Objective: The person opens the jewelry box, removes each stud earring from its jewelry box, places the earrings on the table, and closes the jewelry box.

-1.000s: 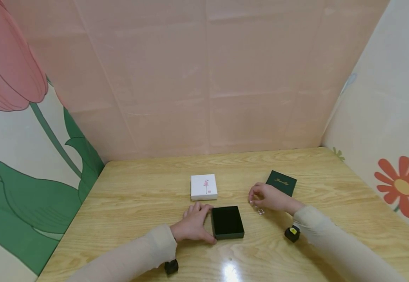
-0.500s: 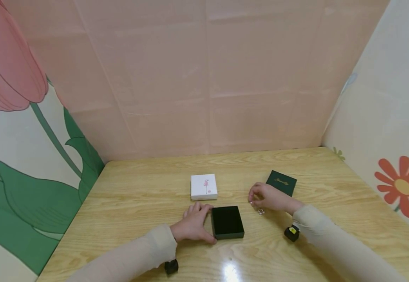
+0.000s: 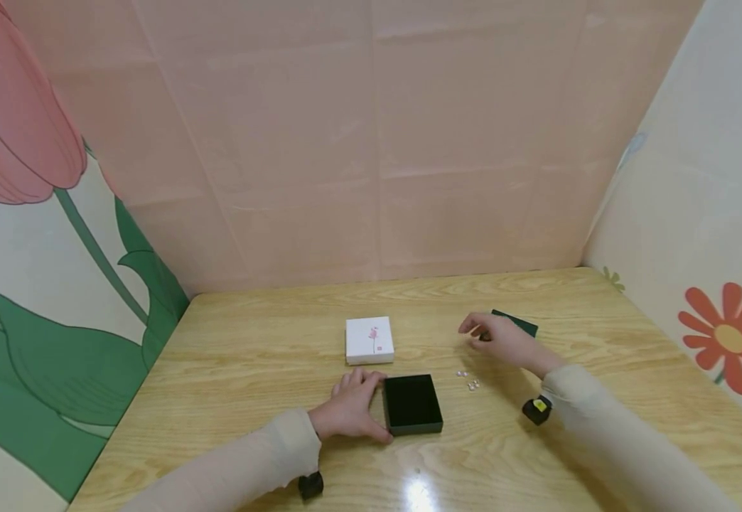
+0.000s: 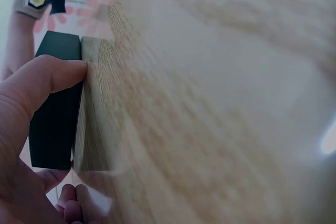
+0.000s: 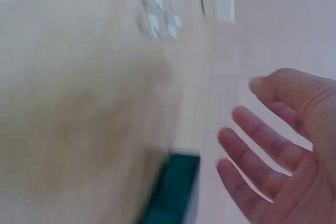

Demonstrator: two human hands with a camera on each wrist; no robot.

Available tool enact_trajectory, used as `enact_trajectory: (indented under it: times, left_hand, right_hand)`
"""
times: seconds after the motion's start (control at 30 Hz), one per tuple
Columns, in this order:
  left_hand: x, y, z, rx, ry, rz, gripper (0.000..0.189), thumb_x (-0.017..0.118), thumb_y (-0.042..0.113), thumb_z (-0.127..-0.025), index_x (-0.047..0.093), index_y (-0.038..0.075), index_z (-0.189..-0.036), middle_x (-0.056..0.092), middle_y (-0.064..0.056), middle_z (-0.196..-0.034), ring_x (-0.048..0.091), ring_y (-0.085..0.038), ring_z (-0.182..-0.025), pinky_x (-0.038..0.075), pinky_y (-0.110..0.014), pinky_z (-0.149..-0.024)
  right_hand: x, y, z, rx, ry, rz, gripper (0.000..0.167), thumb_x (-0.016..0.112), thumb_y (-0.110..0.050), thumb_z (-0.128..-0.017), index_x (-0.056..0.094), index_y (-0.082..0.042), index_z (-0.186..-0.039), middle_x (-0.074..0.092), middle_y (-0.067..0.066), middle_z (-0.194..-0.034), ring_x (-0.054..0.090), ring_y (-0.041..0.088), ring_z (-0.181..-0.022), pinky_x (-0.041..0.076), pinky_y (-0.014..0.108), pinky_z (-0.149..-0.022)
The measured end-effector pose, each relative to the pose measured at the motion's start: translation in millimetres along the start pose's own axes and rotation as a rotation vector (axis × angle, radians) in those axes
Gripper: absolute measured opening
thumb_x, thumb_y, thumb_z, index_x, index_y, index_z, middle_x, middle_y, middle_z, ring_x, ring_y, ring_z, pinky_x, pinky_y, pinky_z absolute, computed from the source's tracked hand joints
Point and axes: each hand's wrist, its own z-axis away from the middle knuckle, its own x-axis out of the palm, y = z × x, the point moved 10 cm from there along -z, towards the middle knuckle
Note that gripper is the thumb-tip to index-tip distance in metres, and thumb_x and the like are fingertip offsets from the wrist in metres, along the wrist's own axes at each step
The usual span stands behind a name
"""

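An uncovered dark green box (image 3: 412,404) with a black inside sits near the table's middle. My left hand (image 3: 350,407) grips its left side; in the left wrist view the thumb (image 4: 58,74) lies on one side of the green box (image 4: 55,124) and fingers lie beyond it. My right hand (image 3: 497,337) hovers with loosely bent fingers and nothing in them, partly covering the dark green lid (image 3: 517,324). Small shiny jewellery pieces (image 3: 473,385) lie on the table right of the box. They appear blurred as a clear cluster (image 5: 159,17) in the right wrist view.
Behind the green box stands a closed white box (image 3: 369,340) with a pink flower print. The wood-grain table (image 3: 269,334) ends at a pinkish back wall (image 3: 371,156). Flower-patterned walls flank both sides.
My right hand has let go of the small shiny pieces and moved up and away toward the lid, uncovering pieces beside the box. My left hand has stayed still.
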Motion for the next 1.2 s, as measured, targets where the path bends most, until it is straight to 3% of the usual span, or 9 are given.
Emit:
enact_trajectory:
  times: [0.13,0.2,0.3,0.43,0.6,0.87,1.03,1.2]
  left_hand:
    - [0.2,-0.6,-0.4,-0.002,0.0,-0.002,0.095,0.088,0.043,-0.059,0.043,0.018,-0.139,0.038,0.002,-0.109,0.035,-0.02,-0.103,0.028,-0.038,-0.088]
    - [0.5,-0.5,-0.4,0.001,0.001,-0.005,0.095,0.088,0.044,-0.059,0.043,0.018,-0.139,0.038,0.002,-0.109,0.035,-0.02,-0.103,0.028,-0.038,-0.088]
    - [1.6,-1.1,-0.3,0.006,0.0,-0.004,0.095,0.088,0.044,-0.059,0.043,0.018,-0.139,0.037,0.002,-0.108,0.035,-0.02,-0.103,0.028,-0.038,-0.087]
    - [2.0,-1.4,0.0,0.005,-0.002,0.001,0.095,0.088,0.044,-0.059,0.042,0.018,-0.139,0.037,0.002,-0.109,0.035,-0.02,-0.103,0.027,-0.038,-0.087]
    - [0.8,-0.7,0.2,0.0,-0.002,0.003,0.095,0.088,0.044,-0.059,0.043,0.018,-0.139,0.038,0.002,-0.109,0.035,-0.02,-0.102,0.027,-0.037,-0.086]
    - [-0.3,1.3,1.0,-0.008,-0.007,0.006,0.095,0.088,0.043,-0.06,0.043,0.018,-0.139,0.037,0.002,-0.108,0.035,-0.02,-0.102,0.027,-0.037,-0.086]
    - [-0.2,1.3,0.7,-0.007,-0.007,0.015,0.095,0.088,0.042,-0.059,0.043,0.017,-0.139,0.037,0.002,-0.107,0.034,-0.02,-0.101,0.027,-0.036,-0.086]
    - [-0.4,0.7,0.4,-0.008,-0.001,0.006,0.095,0.088,0.042,-0.059,0.043,0.017,-0.139,0.037,0.002,-0.107,0.034,-0.019,-0.101,0.027,-0.036,-0.085]
  right_hand:
    - [-26,20,1.2,0.058,0.096,0.146,0.045,0.068,-0.014,-0.089,0.053,-0.001,-0.13,0.055,0.026,-0.126,0.055,0.044,-0.112,0.044,0.056,-0.091]
    - [-34,31,3.5,0.102,0.104,0.206,0.062,0.071,-0.021,-0.087,0.044,-0.001,-0.139,0.047,0.031,-0.133,0.047,0.05,-0.118,0.04,0.061,-0.094]
    - [-34,49,6.7,0.17,0.065,0.267,0.084,0.075,-0.036,-0.083,0.033,-0.001,-0.147,0.038,0.037,-0.138,0.039,0.057,-0.122,0.035,0.067,-0.095]
    - [-20,67,10.9,0.222,-0.047,0.298,0.102,0.075,-0.053,-0.076,0.026,-0.002,-0.15,0.031,0.042,-0.14,0.033,0.065,-0.122,0.032,0.072,-0.092]
    - [-5,83,14.2,0.276,-0.152,0.27,0.103,0.073,-0.058,-0.076,0.025,-0.005,-0.151,0.027,0.044,-0.141,0.028,0.067,-0.124,0.031,0.073,-0.092]
    - [-3,86,11.6,0.279,-0.179,0.221,0.095,0.074,-0.053,-0.077,0.032,-0.006,-0.149,0.034,0.04,-0.137,0.04,0.061,-0.116,0.04,0.067,-0.085]
    - [-5,65,6.8,0.213,-0.193,0.178,0.094,0.074,-0.056,-0.076,0.037,-0.008,-0.148,0.037,0.038,-0.138,0.047,0.053,-0.115,0.042,0.062,-0.086]
    - [-7,20,0.6,0.12,-0.183,0.108,0.088,0.075,-0.051,-0.077,0.038,-0.014,-0.148,0.037,0.032,-0.141,0.049,0.045,-0.117,0.044,0.058,-0.088]
